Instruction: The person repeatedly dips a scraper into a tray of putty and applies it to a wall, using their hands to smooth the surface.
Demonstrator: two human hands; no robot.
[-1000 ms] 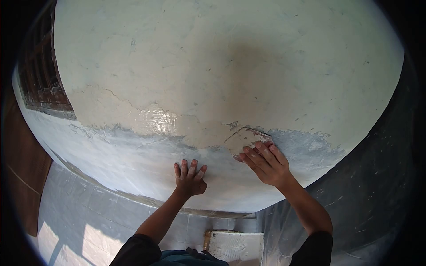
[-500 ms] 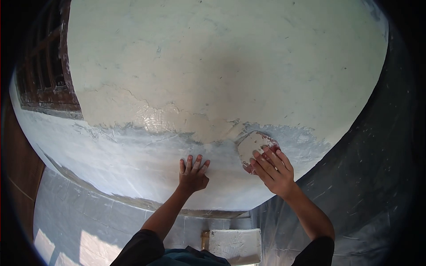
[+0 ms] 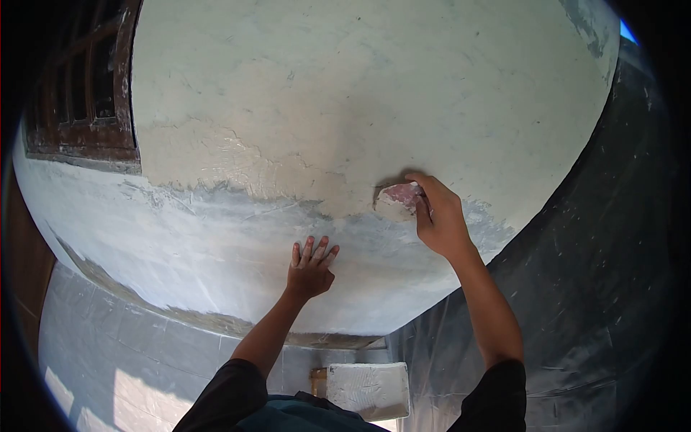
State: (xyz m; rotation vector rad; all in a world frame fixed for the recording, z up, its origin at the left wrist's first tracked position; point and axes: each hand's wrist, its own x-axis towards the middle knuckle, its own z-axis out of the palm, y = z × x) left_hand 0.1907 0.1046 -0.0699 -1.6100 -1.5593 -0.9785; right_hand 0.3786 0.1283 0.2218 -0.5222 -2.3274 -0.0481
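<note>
A pale wall (image 3: 345,93) fills most of the view, cream plaster above and a whitish-grey band below, with a ragged edge between them. My left hand (image 3: 310,270) rests on the whitish band with its fingers spread and holds nothing. To its upper right, my right hand (image 3: 437,216) grips a reddish, plaster-smeared scraper (image 3: 403,196), thumb and fingers closed round it. The scraper is tilted, one edge against the wall at the ragged boundary.
A tray (image 3: 368,389) of white paste lies below, in front of my body. A brown barred window frame (image 3: 90,93) is at the upper left. Dark sheeting (image 3: 576,288) hangs or lies along the right, and grey tiled floor (image 3: 93,331) shows at the lower left.
My right hand has moved up the wall with the scraper, which has turned from nearly flat to steeply tilted. My left hand stays spread on the wall. The view has shifted slightly.
</note>
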